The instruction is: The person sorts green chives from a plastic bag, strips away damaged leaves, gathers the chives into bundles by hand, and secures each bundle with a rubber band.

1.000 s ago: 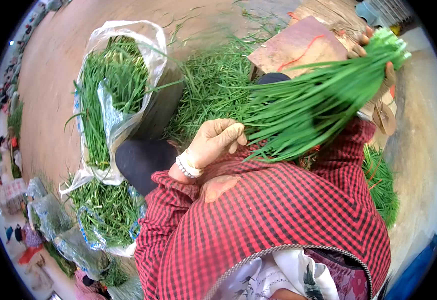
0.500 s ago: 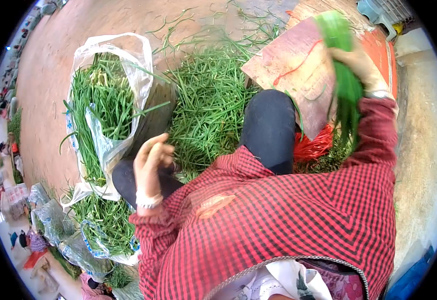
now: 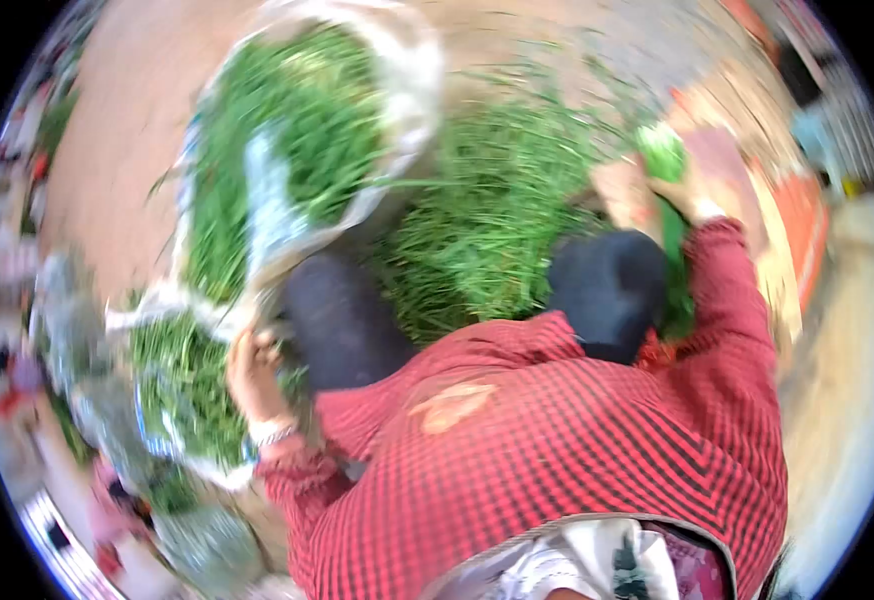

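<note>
Right hand [image 3: 689, 190] grips the green bunch [image 3: 666, 160] over the board's [image 3: 729, 170] far edge; likely light, limp-leaved, easily bruised, best held near the pale stems [image 3: 657, 136]; left hand's [image 3: 255, 372] grip unclear.

Green leafy bundle [image 3: 665, 156], pale ends forward, beside knee [image 3: 612, 280]

The smock [image 3: 577, 450] is checked in red and black, with a peach patch [image 3: 454, 405]; the 2 trouser legs [image 3: 342, 325] are near-black. The bundle of leaves [image 3: 663, 155] is green with whitish ends, the large bag [image 3: 415, 85] white, the floor [image 3: 127, 190] pinkish tan.
</note>
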{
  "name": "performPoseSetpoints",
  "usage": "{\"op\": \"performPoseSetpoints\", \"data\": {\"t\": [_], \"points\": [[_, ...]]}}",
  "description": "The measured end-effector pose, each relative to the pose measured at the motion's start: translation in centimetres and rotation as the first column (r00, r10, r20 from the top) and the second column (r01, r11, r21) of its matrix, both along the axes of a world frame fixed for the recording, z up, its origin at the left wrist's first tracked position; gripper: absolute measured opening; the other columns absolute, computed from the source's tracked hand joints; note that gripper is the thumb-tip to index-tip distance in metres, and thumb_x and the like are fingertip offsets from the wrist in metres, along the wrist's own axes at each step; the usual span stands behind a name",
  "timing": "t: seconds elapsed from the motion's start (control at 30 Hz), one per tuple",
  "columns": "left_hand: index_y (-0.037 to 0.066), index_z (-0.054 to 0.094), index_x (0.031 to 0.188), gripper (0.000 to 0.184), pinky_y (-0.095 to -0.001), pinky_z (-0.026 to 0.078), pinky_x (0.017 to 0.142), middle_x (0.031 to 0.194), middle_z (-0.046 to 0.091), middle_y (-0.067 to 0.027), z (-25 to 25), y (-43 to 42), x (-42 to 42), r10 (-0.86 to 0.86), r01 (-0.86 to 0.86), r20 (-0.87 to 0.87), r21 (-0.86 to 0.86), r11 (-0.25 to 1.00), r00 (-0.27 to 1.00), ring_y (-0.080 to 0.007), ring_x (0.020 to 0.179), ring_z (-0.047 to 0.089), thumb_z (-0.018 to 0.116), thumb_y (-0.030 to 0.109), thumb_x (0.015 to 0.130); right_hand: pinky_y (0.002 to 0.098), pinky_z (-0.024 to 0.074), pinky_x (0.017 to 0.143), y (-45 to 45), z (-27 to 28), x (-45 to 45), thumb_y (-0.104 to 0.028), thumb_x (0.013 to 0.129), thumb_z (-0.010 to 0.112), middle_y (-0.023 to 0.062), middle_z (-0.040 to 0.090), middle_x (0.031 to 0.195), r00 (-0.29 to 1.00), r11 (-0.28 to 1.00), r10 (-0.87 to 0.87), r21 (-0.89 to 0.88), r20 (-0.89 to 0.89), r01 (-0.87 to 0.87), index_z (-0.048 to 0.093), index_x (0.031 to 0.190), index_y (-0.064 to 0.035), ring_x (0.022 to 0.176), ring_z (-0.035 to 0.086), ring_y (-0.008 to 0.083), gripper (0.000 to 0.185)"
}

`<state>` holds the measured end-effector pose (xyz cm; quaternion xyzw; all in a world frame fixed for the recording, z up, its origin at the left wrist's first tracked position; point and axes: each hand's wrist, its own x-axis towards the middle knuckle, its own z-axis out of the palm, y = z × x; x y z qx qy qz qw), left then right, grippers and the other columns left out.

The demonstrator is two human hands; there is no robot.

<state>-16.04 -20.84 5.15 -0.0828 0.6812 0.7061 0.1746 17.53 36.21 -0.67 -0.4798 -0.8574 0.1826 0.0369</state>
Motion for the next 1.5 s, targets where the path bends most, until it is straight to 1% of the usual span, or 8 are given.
{"op": "performPoseSetpoints", "data": {"t": [0.1, 0.17, 0.43, 0.6, 0.77, 0.9, 1.23, 1.5], "points": [[-0.001, 0.061, 0.116, 0.030, -0.0211, 0.041, 0.058, 0.084, 0.064, -0.0040, -1.7, -2.4, -0.7, 0.051, -0.052, 0.037, 0.038, 0.998, 0.998, -0.0081, 0.064, 0.053, 0.057, 0.020, 0.094, 0.0350, 0.0422, 0.099, -2.6, 9.6, -7.3, -0.045, 0.074, 0.076, 0.0161, 0.056, 0.129, 0.878, 0.994, -0.030, -0.075, 0.478, 0.075, 0.043, 0.138, -0.0041, 0.116, 0.055, 0.0279, 0.083], [0.001, 0.062, 0.114, 0.031, -0.0215, 0.043, 0.059, 0.087, 0.066, -0.0049, -3.0, -3.5, -1.1, 0.127, -0.128, 0.006, 0.031, 0.991, 0.992, -0.0087, 0.065, 0.055, 0.056, 0.025, 0.096, 0.0355, 0.0415, 0.100, 4.1, 2.4, -6.7, -0.031, 0.076, 0.077, 0.0163, 0.056, 0.128, 0.989, 0.971, -0.021, 0.231, -0.149, 0.056, 0.052, 0.127, 0.0035, 0.120, 0.053, 0.0250, 0.066], [0.001, 0.062, 0.117, 0.028, -0.0291, 0.047, 0.089, 0.110, 0.066, -0.0082, -5.1, -3.0, -6.4, -0.044, -0.167, -0.534, -0.340, 0.925, 0.844, -0.0163, 0.101, 0.061, 0.061, 0.011, 0.091, 0.0340, 0.0419, 0.102, -24.4, 15.2, -36.8, 0.000, 0.085, 0.060, 0.0130, 0.059, 0.124, 0.292, 0.453, 0.836, 0.284, -0.465, -0.845, 0.059, 0.120, -0.0029, 0.119, 0.054, 0.0237, 0.035], [0.001, 0.046, 0.134, 0.063, -0.0337, 0.042, 0.098, 0.123, 0.058, -0.0159, -8.5, -5.0, -11.7, -0.179, -0.517, -0.721, -0.624, 0.586, 0.669, -0.0259, 0.113, 0.056, 0.073, 0.014, 0.079, 0.0396, 0.0287, 0.112, -35.8, 9.0, -47.8, -0.038, 0.082, 0.065, 0.0211, 0.044, 0.140, 0.050, 0.008, 0.993, 0.361, 0.107, -0.933, 0.045, 0.132, 0.0053, 0.134, 0.036, 0.0346, 0.068], [0.000, 0.042, 0.136, 0.068, -0.0307, 0.048, 0.087, 0.115, 0.059, -0.0153, -12.8, -6.9, -14.2, 0.255, -0.295, -0.202, -0.206, 0.933, 0.946, -0.0223, 0.099, 0.060, 0.072, 0.006, 0.075, 0.0398, 0.0316, 0.109, -41.2, 4.8, -56.2, -0.057, 0.075, 0.065, 0.0247, 0.053, 0.128, 0.082, 0.078, 0.943, 0.024, 0.322, -0.997, 0.051, 0.121, 0.0101, 0.125, 0.046, 0.0343, 0.082], [0.000, 0.046, 0.132, 0.055, -0.0209, 0.046, 0.063, 0.102, 0.060, -0.0058, -12.6, -6.0, -14.9, 0.422, -0.415, 0.029, 0.263, 0.871, 0.906, -0.0097, 0.072, 0.056, 0.060, -0.008, 0.079, 0.0404, 0.0356, 0.105, -44.4, 2.0, -59.7, -0.056, 0.075, 0.066, 0.0254, 0.053, 0.125, 0.011, 0.015, 0.981, -0.023, 0.192, -1.000, 0.054, 0.123, 0.0007, 0.122, 0.047, 0.0358, 0.076], [-0.004, 0.049, 0.126, 0.049, -0.0238, 0.049, 0.079, 0.113, 0.059, -0.0083, -13.3, -6.4, -14.9, 0.554, -0.560, 0.107, 0.281, 0.780, 0.826, -0.0130, 0.093, 0.057, 0.051, -0.010, 0.077, 0.0439, 0.0507, 0.082, -47.0, 2.4, -58.1, -0.075, 0.072, 0.058, 0.0267, 0.062, 0.099, -0.080, 0.016, 0.930, -0.255, 0.358, -0.967, 0.053, 0.117, 0.0081, 0.095, 0.062, 0.0379, 0.095], [-0.002, 0.054, 0.122, 0.041, -0.0212, 0.047, 0.070, 0.099, 0.062, -0.0033, -13.0, -5.7, -14.4, 0.517, -0.526, 0.130, 0.357, 0.772, 0.846, -0.0088, 0.079, 0.056, 0.050, -0.006, 0.082, 0.0426, 0.0453, 0.094, -48.6, 1.5, -53.9, -0.054, 0.059, 0.079, 0.0259, 0.055, 0.115, -0.073, -0.067, 0.931, -0.029, 0.356, -0.997, 0.041, 0.122, 0.0090, 0.109, 0.056, 0.0389, 0.098]]}}
